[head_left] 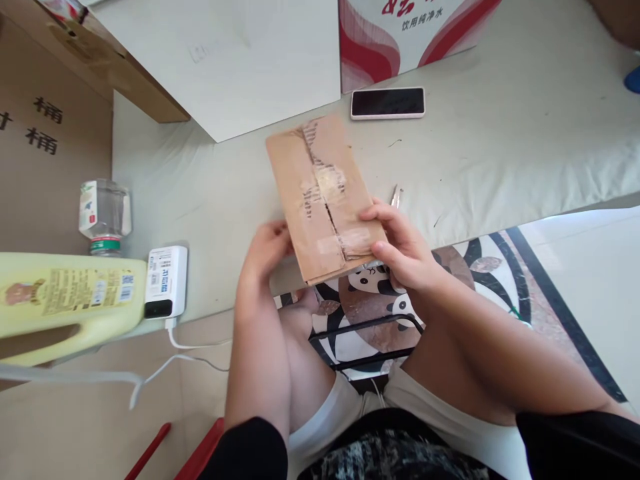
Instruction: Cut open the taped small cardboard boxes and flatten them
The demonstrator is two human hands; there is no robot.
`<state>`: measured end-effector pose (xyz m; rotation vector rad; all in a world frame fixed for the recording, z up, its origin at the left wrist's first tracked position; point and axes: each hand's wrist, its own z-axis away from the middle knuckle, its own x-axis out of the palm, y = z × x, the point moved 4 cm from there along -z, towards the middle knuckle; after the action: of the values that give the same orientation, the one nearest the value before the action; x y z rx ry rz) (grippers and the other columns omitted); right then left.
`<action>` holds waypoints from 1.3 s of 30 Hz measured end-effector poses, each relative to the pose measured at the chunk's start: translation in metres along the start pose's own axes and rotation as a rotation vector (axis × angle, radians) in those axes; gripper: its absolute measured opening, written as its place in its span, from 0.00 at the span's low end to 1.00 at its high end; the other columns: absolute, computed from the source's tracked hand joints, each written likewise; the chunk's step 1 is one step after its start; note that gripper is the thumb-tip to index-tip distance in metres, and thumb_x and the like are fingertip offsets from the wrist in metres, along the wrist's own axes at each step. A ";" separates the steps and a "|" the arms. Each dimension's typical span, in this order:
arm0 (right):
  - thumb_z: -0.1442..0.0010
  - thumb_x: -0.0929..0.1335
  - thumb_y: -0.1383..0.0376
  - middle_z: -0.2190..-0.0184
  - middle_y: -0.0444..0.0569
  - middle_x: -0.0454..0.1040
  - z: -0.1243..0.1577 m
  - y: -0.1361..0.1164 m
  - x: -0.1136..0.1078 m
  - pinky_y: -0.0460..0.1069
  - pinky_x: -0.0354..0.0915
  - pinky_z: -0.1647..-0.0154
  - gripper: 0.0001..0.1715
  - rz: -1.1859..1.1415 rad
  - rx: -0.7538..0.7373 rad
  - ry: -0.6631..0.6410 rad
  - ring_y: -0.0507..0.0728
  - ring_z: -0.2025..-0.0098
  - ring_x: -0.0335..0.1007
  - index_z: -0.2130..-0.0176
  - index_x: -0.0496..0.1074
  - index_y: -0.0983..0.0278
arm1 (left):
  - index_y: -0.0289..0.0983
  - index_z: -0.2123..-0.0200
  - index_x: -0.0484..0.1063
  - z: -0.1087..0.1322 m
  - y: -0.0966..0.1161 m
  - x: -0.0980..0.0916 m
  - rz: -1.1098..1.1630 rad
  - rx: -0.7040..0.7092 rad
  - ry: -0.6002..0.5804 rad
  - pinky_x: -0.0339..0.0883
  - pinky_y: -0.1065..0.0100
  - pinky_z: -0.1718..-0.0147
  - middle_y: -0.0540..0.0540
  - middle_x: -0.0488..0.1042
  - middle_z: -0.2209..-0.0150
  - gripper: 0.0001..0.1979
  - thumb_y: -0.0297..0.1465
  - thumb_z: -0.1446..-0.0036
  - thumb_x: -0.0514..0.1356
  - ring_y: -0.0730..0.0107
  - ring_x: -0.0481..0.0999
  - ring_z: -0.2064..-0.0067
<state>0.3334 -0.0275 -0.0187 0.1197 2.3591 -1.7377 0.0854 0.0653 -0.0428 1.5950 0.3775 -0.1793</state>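
A brown cardboard box (295, 193), its taped seam torn along the middle, is tilted up between my two hands at the edge of the cloth-covered surface. My left hand (265, 250) grips its left side, with fingertips partly hidden behind it. On the lower right corner, my right hand (403, 247) is closed, thumb and forefinger on the near face. Just beyond my right hand lies a small metal object (397, 196), perhaps a blade or key. Farther back, a phone (388, 103) with a dark screen rests flat.
A white box (270, 60) and a red-and-white carton (415, 40) stand at the back. On the left are an upside-down clear bottle (105, 210), a white power bank (166, 280) with a cable, and a yellow jug (70, 300). A large carton (50, 167) stands far left.
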 end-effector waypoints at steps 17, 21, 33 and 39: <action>0.30 0.56 0.42 0.38 0.50 0.70 0.004 -0.009 0.003 0.59 0.66 0.38 0.31 0.028 0.041 -0.011 0.64 0.37 0.68 0.39 0.67 0.52 | 0.46 0.55 0.70 -0.011 0.017 0.011 0.056 0.455 0.086 0.54 0.53 0.27 0.54 0.55 0.27 0.20 0.53 0.39 0.56 0.51 0.50 0.24; 0.32 0.60 0.49 0.61 0.51 0.77 0.005 -0.010 -0.019 0.55 0.69 0.58 0.26 0.342 0.186 0.075 0.59 0.63 0.72 0.45 0.72 0.59 | 0.46 0.56 0.69 -0.010 0.019 0.015 0.079 0.434 0.108 0.55 0.53 0.28 0.53 0.55 0.27 0.17 0.51 0.39 0.56 0.51 0.49 0.24; 0.39 0.68 0.52 0.72 0.48 0.76 0.010 0.013 -0.031 0.50 0.54 0.74 0.17 0.846 0.469 -0.153 0.57 0.73 0.67 0.58 0.75 0.60 | 0.45 0.57 0.71 0.002 0.034 0.017 0.178 0.442 0.116 0.58 0.53 0.31 0.51 0.58 0.29 0.14 0.45 0.37 0.53 0.53 0.55 0.26; 0.41 0.72 0.59 0.70 0.44 0.72 0.016 -0.016 -0.039 0.53 0.64 0.71 0.17 0.443 0.152 0.172 0.56 0.73 0.68 0.55 0.64 0.57 | 0.44 0.57 0.70 0.004 0.036 0.017 0.109 0.457 0.119 0.59 0.56 0.31 0.50 0.58 0.28 0.13 0.43 0.39 0.52 0.58 0.55 0.26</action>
<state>0.3705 -0.0450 -0.0002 0.7796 2.0892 -1.7295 0.1138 0.0626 -0.0150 2.0781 0.3562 -0.0903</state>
